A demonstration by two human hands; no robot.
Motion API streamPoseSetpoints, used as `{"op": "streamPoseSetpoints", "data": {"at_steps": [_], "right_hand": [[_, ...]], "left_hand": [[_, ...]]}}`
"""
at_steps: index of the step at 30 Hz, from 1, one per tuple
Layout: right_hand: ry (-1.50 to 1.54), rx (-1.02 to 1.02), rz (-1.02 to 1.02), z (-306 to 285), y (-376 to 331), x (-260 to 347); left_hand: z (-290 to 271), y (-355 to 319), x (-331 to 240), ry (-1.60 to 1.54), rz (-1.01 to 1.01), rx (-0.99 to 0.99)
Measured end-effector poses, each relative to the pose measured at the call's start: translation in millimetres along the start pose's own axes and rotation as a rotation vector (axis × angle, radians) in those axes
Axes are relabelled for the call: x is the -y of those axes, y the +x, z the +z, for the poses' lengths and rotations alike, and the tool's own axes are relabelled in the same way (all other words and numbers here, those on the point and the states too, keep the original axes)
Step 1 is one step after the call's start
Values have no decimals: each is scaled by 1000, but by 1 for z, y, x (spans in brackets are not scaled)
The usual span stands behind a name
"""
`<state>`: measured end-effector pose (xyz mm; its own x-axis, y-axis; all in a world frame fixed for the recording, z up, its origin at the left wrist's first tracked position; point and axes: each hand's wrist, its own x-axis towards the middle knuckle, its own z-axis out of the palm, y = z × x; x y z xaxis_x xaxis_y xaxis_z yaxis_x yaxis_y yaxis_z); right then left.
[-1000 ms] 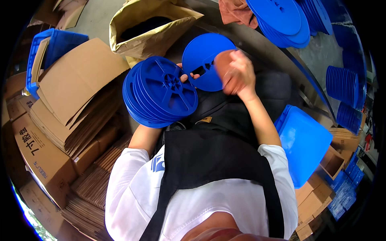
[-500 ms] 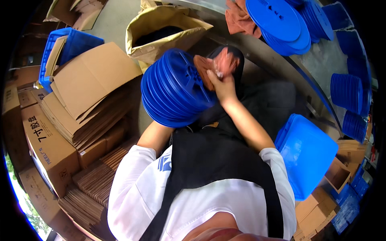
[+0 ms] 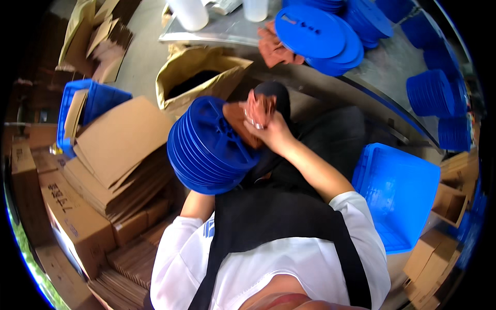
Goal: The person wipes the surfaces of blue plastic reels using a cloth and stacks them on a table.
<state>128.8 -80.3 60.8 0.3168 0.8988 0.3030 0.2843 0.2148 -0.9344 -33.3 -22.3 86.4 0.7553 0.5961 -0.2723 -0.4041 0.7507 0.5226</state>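
In front of my lap a stack of blue plastic reels (image 3: 214, 134) is tilted, its round face with spokes and a hub turned up and to the right. My right hand (image 3: 274, 132) is closed on a reddish-brown cloth (image 3: 240, 124), which lies against the face of the top reel. Part of the cloth bunches up above my fingers. My left forearm (image 3: 199, 205) runs up behind the lower side of the stack; the hand itself is hidden by the reels.
Flat cardboard (image 3: 124, 134) is piled at the left, beside a blue crate (image 3: 101, 106). An open paper sack (image 3: 206, 80) stands beyond the reels. More blue reels (image 3: 310, 31) and a crumpled cloth (image 3: 276, 46) lie on the metal table (image 3: 227, 35). A blue bin (image 3: 398, 191) is at my right.
The view has shifted, bringing more of the table and white containers into sight. The cloth in my right hand has shifted along the top reel's face. The stack remains tilted before me.
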Motion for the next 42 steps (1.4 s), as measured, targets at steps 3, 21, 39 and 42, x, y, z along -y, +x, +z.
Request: {"op": "streamPoseSetpoints", "data": {"at_steps": [3, 21, 39, 42], "right_hand": [[144, 127, 172, -36, -53, 18], [1786, -843, -375, -259, -168, -39], [1630, -880, -205, -273, -189, -71], [1639, -867, -197, -279, -172, -59]], "left_hand": [[18, -1, -3, -30, -28, 7], [288, 271, 124, 1812, 261, 574], [298, 373, 165, 2372, -234, 283], [282, 374, 136, 2099, -307, 312]]}}
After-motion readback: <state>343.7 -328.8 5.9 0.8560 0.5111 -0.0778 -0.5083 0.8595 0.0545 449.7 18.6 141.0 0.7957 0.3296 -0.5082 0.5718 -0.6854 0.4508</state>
